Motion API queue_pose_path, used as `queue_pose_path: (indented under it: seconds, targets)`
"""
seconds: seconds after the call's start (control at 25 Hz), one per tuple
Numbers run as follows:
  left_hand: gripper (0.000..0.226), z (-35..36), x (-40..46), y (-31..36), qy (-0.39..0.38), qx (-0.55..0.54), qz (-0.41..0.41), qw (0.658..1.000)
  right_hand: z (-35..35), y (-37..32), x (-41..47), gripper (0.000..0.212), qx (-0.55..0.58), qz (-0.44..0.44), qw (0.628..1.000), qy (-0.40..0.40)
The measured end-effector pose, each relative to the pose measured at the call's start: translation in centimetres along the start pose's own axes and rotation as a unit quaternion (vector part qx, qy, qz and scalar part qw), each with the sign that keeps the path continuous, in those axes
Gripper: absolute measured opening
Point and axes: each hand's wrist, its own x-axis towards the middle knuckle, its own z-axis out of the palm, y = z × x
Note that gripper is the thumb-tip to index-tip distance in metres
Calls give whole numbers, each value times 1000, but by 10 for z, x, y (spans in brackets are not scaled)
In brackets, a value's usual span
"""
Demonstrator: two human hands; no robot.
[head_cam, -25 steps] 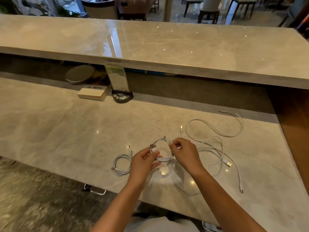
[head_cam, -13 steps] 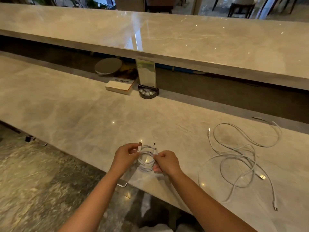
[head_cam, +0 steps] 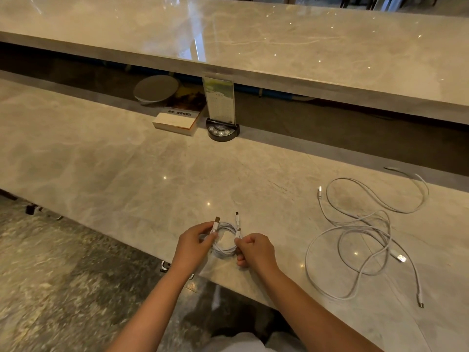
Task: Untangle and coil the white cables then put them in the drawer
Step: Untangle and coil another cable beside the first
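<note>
A small coil of white cable (head_cam: 225, 246) hangs just above the front edge of the marble counter (head_cam: 127, 174), held between both hands. My left hand (head_cam: 193, 246) grips its left side, with a USB plug sticking up past the fingers. My right hand (head_cam: 256, 250) pinches the right side, and two smaller plug ends poke up beside it. To the right, a loose tangle of white cables (head_cam: 363, 237) sprawls over the counter in wide loops with several plug ends free. No drawer shows as open.
At the back of the counter lie a book (head_cam: 177, 119), a black call-button stand with a menu card (head_cam: 222, 128) and a round grey disc (head_cam: 156, 88), under a raised marble shelf (head_cam: 279, 41). A metal handle (head_cam: 164, 266) shows below the counter's front edge.
Both hands carried the coil left toward the front edge. The small coil that lay on the counter at the left is gone from there; the bundle in my hands shows three plug ends.
</note>
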Motion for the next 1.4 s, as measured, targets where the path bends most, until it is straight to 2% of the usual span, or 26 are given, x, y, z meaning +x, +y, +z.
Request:
queue_pose_path:
  seconds: [0.24,0.36,0.48,0.6,0.68,0.8,0.92,1.08,1.12,1.24,1.28,1.36,1.4]
  targets:
    - [35,-8,1,5,6,83,31,996,-10,3,-1,21,-17,-34,999,18]
    - [32,-11,1,17,37,131,102,985,-28,4,-2,22,-130,-116,983,47]
    - [33,10,-8,46,27,183,205,961,-58,12,-11,24,-245,-234,938,69]
    - [34,61,-23,73,-42,235,324,916,-102,43,-26,21,-300,-349,873,163]
    - [34,101,-27,78,-99,241,402,878,-134,77,-36,20,-348,-351,844,207]
    - [31,144,-33,72,-192,240,444,842,-168,126,-51,26,-416,-314,830,200]
    - [33,169,-42,68,-259,285,479,789,-181,153,-56,31,-443,-322,819,173]
    - [25,181,-43,73,-285,301,506,757,-187,153,-57,6,-398,-351,824,197]
    - [28,182,-44,74,-294,284,499,764,-187,150,-57,10,-352,-352,842,206]
    - [35,175,-44,97,-317,130,375,861,-191,143,-55,21,-201,-340,888,235]
    - [29,170,-44,107,-300,62,337,890,-195,138,-54,23,-175,-330,895,245]
    - [18,160,-46,132,-244,-28,283,927,-204,128,-50,19,-142,-300,906,260]
    - [23,156,-45,144,-233,-59,244,940,-209,121,-48,15,-133,-290,911,260]
